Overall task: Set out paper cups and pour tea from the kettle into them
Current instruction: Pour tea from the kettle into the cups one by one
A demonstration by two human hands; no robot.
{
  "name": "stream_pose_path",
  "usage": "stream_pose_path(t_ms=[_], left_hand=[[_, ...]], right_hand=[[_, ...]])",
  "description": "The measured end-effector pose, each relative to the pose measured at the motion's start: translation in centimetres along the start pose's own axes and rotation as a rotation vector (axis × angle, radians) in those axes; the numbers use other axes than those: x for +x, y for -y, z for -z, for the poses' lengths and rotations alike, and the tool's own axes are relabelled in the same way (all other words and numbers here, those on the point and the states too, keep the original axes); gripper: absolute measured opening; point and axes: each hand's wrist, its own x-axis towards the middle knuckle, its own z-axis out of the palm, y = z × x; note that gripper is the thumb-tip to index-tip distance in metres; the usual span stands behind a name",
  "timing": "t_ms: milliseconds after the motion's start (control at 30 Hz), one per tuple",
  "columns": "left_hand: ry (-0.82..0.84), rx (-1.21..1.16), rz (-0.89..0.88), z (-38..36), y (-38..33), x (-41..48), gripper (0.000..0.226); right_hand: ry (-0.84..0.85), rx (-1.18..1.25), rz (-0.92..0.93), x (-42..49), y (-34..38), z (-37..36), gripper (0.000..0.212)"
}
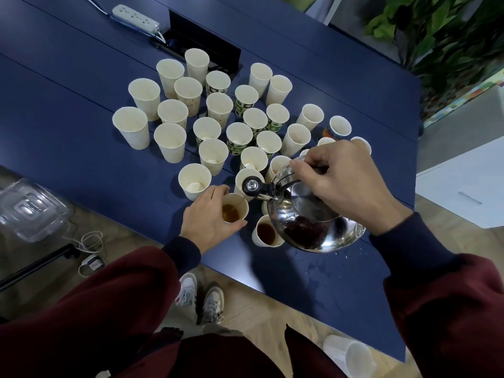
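Two paper cups on the blue table [81, 137] hold tea: the near cup [266, 232] just beside the steel kettle [321, 236], and the held cup [235, 211], which the left hand [207, 218] wraps. The right hand [346, 184] clamps the kettle's handle. The spout [252, 186] points left, by the held cup's far rim, so pouring probably needs only more leftward tilt.

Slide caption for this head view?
Right hand tilts steel kettle toward paper cup held by left hand, among many cups on a blue table.
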Motion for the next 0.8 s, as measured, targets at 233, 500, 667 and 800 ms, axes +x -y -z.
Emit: stream_pose_path(t_ms=[233,500,667,800], left_hand=[[0.025,-0.006,-0.031,0.5,0.8,0.6,0.076],[0.066,-0.099,-0.058,0.5,1.5,0.8,0.076],[0.107,-0.113,-0.094,0.7,2.0,1.1,0.076],[0.116,-0.11,-0.125,0.7,2.2,1.4,0.066]], right_hand=[[0.005,-0.037,-0.006,0.1,0.7,0.0,0.036],[-0.007,-0.028,-0.032,0.3,0.9,-0.4,0.038],[-0.036,0.0,-0.056,0.1,1.3,-0.5,0.039],[-0.068,0.09,-0.148,-0.1,1.2,0.2,0.036]])
